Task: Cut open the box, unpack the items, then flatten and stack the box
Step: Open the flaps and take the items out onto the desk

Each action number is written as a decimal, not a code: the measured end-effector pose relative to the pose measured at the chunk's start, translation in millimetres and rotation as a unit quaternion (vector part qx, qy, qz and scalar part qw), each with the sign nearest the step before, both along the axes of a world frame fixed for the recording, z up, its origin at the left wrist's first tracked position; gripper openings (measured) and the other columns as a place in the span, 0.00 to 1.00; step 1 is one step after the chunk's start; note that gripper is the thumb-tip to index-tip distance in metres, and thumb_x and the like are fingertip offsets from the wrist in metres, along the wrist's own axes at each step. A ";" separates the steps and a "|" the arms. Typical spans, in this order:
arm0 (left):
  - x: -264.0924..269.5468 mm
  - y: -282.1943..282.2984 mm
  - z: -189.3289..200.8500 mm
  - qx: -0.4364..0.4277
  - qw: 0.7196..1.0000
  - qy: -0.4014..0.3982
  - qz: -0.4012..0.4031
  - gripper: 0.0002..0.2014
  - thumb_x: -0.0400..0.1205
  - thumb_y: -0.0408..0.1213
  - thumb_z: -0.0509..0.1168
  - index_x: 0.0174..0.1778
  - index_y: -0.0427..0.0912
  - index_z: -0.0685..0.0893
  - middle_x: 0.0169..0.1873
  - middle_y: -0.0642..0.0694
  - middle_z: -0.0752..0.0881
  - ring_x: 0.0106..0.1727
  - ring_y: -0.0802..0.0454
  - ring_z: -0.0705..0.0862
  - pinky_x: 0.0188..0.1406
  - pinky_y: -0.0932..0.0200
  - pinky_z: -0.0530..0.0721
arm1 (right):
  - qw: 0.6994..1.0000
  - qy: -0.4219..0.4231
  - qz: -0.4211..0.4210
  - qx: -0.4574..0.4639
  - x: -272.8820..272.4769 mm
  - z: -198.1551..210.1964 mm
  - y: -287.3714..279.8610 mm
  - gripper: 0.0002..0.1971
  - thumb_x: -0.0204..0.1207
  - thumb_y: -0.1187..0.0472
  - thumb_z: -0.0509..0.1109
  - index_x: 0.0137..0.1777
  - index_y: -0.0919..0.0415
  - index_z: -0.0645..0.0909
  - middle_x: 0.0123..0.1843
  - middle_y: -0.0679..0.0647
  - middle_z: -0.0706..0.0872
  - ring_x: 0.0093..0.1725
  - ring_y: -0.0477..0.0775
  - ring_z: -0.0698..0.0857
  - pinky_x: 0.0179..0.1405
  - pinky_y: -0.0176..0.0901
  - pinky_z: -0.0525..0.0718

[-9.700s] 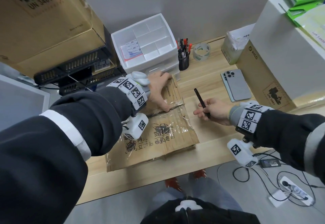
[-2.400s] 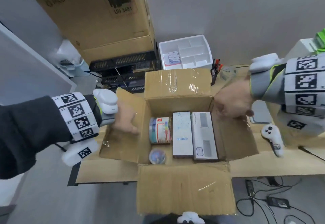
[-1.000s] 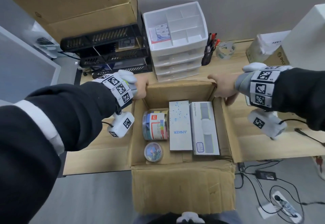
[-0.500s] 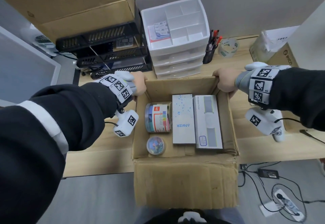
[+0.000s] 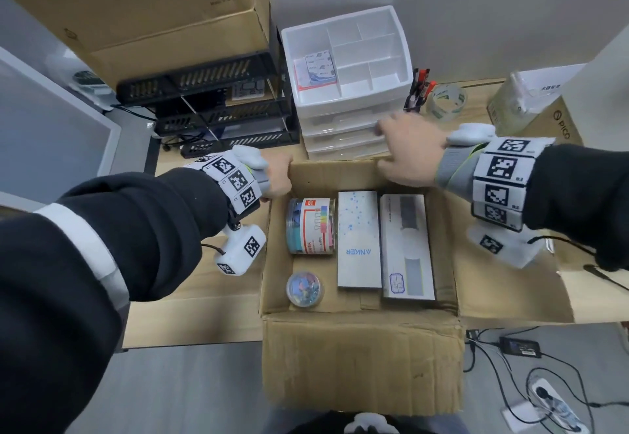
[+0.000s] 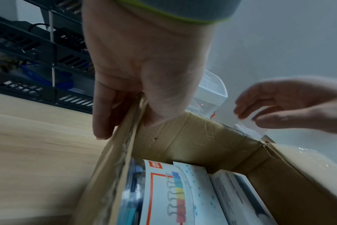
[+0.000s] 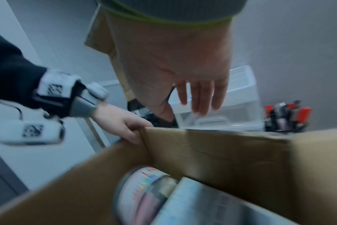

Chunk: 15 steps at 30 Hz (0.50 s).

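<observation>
Since half a second ago the right hand (image 5: 410, 152) has let go of the far right corner of the box (image 5: 360, 362) and now hovers above the far wall with fingers spread and holding nothing, in front of the white drawer unit (image 5: 343, 69); the left hand (image 6: 144, 73) remains on the far left corner, where it pinches the top edge of the left wall, thumb inside and fingers outside; the box stands open on the wooden desk (image 5: 204, 314), its near flap hanging down over the desk edge; inside lie a jar of clips (image 5: 311, 226), a small round tub (image 5: 304, 289), an Anker box (image 5: 359, 239) and a grey-white carton (image 5: 406, 246), all below both hands and untouched
</observation>
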<state>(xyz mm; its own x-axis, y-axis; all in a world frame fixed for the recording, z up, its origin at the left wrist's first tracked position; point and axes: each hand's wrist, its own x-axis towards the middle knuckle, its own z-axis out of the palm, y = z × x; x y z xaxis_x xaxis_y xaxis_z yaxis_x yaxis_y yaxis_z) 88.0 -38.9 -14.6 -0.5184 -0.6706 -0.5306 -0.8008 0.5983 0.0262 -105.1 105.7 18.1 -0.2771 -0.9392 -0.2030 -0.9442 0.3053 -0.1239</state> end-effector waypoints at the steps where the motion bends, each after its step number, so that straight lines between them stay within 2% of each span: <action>1: 4.6 -0.7 -1.0 -0.011 1.000 0.009 -0.001 0.06 0.84 0.31 0.61 0.56 0.43 0.78 0.38 0.48 0.76 0.41 0.47 0.79 0.38 0.59 0.77 | 0.997 -0.068 0.030 0.016 16.1 3.4 -5.4 0.21 0.72 0.53 0.69 0.63 0.59 0.75 0.59 0.59 0.83 0.55 0.60 0.82 0.51 0.51 0.83; 3: 14.9 -2.5 -8.4 -0.015 1.000 0.024 -0.009 0.12 0.83 0.34 0.64 0.62 0.39 0.80 0.43 0.46 0.78 0.45 0.47 0.78 0.45 0.56 0.75 | 0.981 -0.139 0.084 0.109 53.8 -2.8 -15.1 0.17 0.73 0.50 0.72 0.57 0.58 0.75 0.53 0.55 0.85 0.48 0.56 0.83 0.44 0.48 0.83; 4: 22.6 -1.6 -10.7 -0.014 1.000 0.019 -0.009 0.14 0.83 0.35 0.64 0.64 0.38 0.79 0.42 0.46 0.77 0.44 0.47 0.78 0.46 0.56 0.74 | 0.973 -0.145 0.105 0.146 74.4 -11.1 -20.4 0.19 0.72 0.49 0.74 0.56 0.59 0.75 0.52 0.54 0.84 0.48 0.56 0.83 0.43 0.49 0.84; 6: 24.4 4.7 -16.6 0.006 0.999 0.042 0.024 0.13 0.87 0.33 0.59 0.67 0.37 0.73 0.35 0.46 0.71 0.37 0.47 0.74 0.44 0.56 0.72 | 0.968 -0.118 0.121 0.187 99.3 -32.4 -25.5 0.27 0.68 0.46 0.79 0.58 0.59 0.72 0.53 0.54 0.81 0.52 0.58 0.84 0.43 0.48 0.83; 8: 25.2 12.7 -19.9 0.036 0.996 0.063 0.049 0.11 0.90 0.30 0.52 0.69 0.36 0.67 0.31 0.45 0.66 0.30 0.50 0.68 0.36 0.55 0.70 | 0.969 -0.086 0.106 0.208 112.3 -52.1 -30.8 0.34 0.62 0.44 0.83 0.62 0.60 0.73 0.57 0.54 0.80 0.54 0.58 0.83 0.43 0.47 0.81; 10: 29.5 12.0 -26.8 0.034 0.993 0.101 0.053 0.16 0.90 0.33 0.53 0.74 0.33 0.64 0.29 0.46 0.69 0.30 0.46 0.73 0.31 0.53 0.72 | 0.965 -0.103 0.064 0.234 122.3 -67.5 -39.5 0.40 0.58 0.43 0.85 0.66 0.60 0.73 0.60 0.55 0.81 0.55 0.57 0.83 0.49 0.48 0.84; 12: 32.1 11.9 -30.4 0.031 0.989 0.129 0.060 0.21 0.89 0.35 0.54 0.78 0.33 0.63 0.29 0.50 0.72 0.35 0.41 0.81 0.38 0.52 0.78 | 0.956 -0.109 0.040 0.269 130.4 -79.7 -43.8 0.47 0.54 0.42 0.87 0.70 0.61 0.72 0.62 0.57 0.82 0.59 0.59 0.84 0.58 0.52 0.86; 15: 31.2 9.6 -36.0 0.034 0.991 0.117 0.061 0.22 0.88 0.34 0.56 0.78 0.34 0.61 0.30 0.50 0.75 0.37 0.41 0.86 0.38 0.51 0.83 | 0.953 -0.065 0.048 0.293 145.6 -98.2 -44.5 0.55 0.47 0.41 0.89 0.71 0.63 0.67 0.64 0.59 0.81 0.61 0.63 0.84 0.60 0.57 0.85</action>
<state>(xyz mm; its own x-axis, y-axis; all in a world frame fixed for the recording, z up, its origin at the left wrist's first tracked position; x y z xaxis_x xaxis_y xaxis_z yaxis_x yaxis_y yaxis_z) 119.2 -29.4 -50.6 -0.5496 -0.7029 -0.4515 -0.8345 0.4874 0.2570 40.5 61.2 -80.1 -0.1315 -0.6732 -0.7277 -0.9597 0.2703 -0.0766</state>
